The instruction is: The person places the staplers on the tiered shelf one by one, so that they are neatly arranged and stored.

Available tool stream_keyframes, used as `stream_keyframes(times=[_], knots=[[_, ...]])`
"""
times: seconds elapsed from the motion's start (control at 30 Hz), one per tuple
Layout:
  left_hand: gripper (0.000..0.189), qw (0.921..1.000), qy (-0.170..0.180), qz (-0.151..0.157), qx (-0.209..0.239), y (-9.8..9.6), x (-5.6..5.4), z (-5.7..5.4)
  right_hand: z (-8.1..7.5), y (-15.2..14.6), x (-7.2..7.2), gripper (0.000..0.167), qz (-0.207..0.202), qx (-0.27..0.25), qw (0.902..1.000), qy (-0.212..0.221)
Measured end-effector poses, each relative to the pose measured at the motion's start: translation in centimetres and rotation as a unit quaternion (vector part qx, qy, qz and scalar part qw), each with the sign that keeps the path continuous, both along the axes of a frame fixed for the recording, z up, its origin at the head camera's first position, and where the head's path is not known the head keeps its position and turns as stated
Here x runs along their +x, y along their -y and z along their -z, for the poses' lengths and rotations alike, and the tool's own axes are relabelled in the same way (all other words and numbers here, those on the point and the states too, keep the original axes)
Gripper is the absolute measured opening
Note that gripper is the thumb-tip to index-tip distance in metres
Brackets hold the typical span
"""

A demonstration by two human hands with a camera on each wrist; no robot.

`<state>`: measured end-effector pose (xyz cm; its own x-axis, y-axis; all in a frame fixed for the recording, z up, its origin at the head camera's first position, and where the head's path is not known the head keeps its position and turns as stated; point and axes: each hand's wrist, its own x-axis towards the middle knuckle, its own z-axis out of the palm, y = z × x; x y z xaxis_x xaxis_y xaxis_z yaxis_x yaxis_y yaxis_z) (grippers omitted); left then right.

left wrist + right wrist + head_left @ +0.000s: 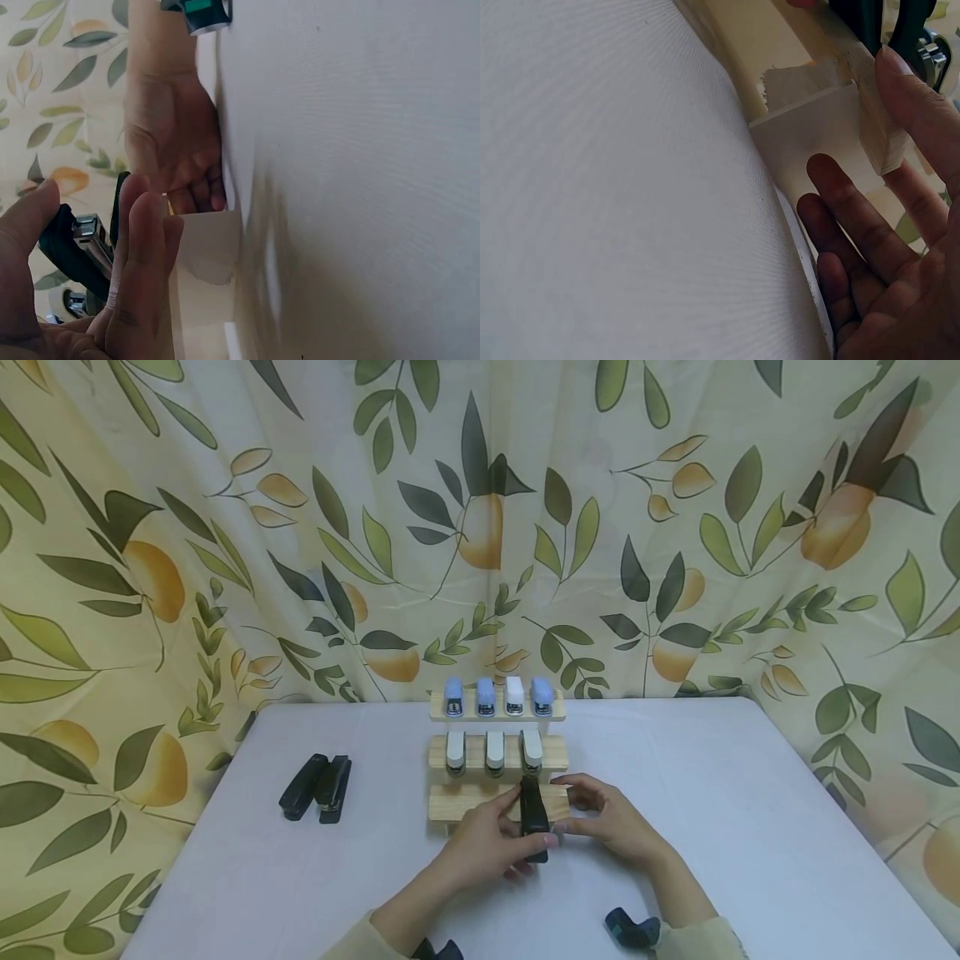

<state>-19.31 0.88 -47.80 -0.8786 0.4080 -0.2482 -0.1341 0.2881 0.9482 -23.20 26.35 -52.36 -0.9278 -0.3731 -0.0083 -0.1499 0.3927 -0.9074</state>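
A black stapler is in my left hand, gripped between thumb and fingers, its far end over the right part of the lowest shelf of a wooden tiered rack. In the left wrist view the stapler shows its metal part between the thumb and the fingers. My right hand holds the right end of that lowest shelf. The right wrist view has its thumb on one side of the board and a finger on the other, with the remaining fingers loosely bent near a pale support.
Several small blue and white staplers line the top shelf. White staplers stand on the middle shelf. Two black staplers lie at the left of the white table. A leaf-patterned curtain hangs behind.
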Motion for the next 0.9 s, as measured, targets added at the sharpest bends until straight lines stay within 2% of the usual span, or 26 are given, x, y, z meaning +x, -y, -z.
stream_keyframes(times=[0.2,0.4,0.67,0.9], knots=[[0.101,0.9999,-0.011,-0.007,-0.006,-0.19,-0.17,-0.16,-0.10,0.06,0.03,0.060,0.006,0.006,1.0000,0.003],[0.103,0.9993,-0.017,-0.015,-0.031,-0.52,-0.40,-0.14,-0.17,0.07,0.06,0.060,0.010,0.014,0.9998,0.007],[0.093,0.9978,-0.025,-0.017,-0.058,-0.69,-0.72,-0.39,-0.27,0.14,0.10,0.058,0.009,0.013,0.9999,0.002],[0.093,0.9970,-0.026,-0.014,-0.071,-0.66,-0.81,-0.74,-0.28,0.16,0.13,0.058,0.008,0.008,0.9999,0.003]])
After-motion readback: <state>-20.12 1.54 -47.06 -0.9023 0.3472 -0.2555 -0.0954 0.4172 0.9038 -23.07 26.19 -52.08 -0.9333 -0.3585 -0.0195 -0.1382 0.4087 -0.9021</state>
